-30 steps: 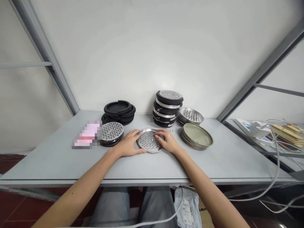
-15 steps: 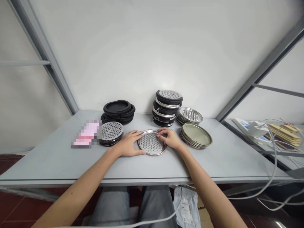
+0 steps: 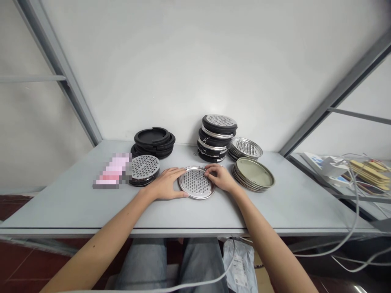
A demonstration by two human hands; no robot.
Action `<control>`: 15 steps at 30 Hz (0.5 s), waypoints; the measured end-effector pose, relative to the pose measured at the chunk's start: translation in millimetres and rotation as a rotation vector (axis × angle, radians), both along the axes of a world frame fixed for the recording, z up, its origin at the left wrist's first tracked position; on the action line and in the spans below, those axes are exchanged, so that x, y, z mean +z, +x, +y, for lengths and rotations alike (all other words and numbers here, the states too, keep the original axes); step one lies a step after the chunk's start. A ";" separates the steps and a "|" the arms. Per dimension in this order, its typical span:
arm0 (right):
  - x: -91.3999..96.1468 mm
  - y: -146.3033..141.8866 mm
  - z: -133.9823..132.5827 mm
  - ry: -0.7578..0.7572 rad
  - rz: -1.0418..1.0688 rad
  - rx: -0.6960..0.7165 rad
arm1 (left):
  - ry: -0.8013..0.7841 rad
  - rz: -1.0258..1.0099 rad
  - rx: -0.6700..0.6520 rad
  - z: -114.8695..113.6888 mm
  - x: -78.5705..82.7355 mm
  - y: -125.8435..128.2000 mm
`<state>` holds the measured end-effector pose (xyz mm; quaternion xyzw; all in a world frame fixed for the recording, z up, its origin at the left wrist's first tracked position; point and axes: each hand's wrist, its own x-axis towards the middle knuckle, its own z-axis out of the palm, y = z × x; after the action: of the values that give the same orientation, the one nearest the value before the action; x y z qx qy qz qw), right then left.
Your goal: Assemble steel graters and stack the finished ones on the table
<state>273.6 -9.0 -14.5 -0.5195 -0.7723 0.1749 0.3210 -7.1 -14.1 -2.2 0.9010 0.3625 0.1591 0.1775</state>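
In the middle of the table lies a round metal grater plate point(image 3: 197, 183) with rows of raised holes and a shiny rim. My left hand point(image 3: 166, 184) spans its left side, fingers spread along the upper rim and thumb at the lower rim. At the upper right edge, my right hand point(image 3: 221, 177) has its fingers bent, with thumb and fingertips pressed together on the rim. Whether something small sits between those fingertips is hidden. Left of my left hand is a stack of perforated grey discs point(image 3: 144, 167). Right of my right hand, olive-green round lids point(image 3: 255, 173) are piled up.
Black rings point(image 3: 152, 138) are stacked at the back left. A tall pile of black and silver round assemblies point(image 3: 217, 136) stands near the wall, beside more grater plates point(image 3: 246, 147). A blurred pink item point(image 3: 114, 169) lies left. White cables point(image 3: 354, 211) hang at the right.
The view has shifted very slightly. Both hands stay at the grater plate's rim, in nearly the same pose.
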 end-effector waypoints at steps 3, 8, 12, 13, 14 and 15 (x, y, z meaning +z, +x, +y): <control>0.3 1.1 -0.9 0.053 -0.043 0.012 | 0.006 0.001 -0.001 0.5 0.0 0.6; 2.6 0.8 -3.6 0.101 -0.061 0.035 | -0.008 -0.008 0.009 0.8 0.0 0.6; 3.3 0.7 -5.6 0.136 -0.052 0.039 | -0.027 -0.003 0.012 1.0 -0.1 0.2; 3.0 1.0 -5.7 0.139 -0.057 0.041 | -0.029 -0.005 0.014 1.0 -0.3 0.1; 2.4 1.4 -5.6 0.143 -0.062 0.042 | -0.030 -0.009 0.015 1.1 -0.4 0.0; 1.7 2.0 -5.4 0.147 -0.067 0.040 | -0.030 -0.016 0.014 1.1 -0.6 0.0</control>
<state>275.6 -14.4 -12.8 -0.4843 -0.8038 0.1064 0.3287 -7.2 -13.0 -2.7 0.8944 0.3698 0.1621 0.1925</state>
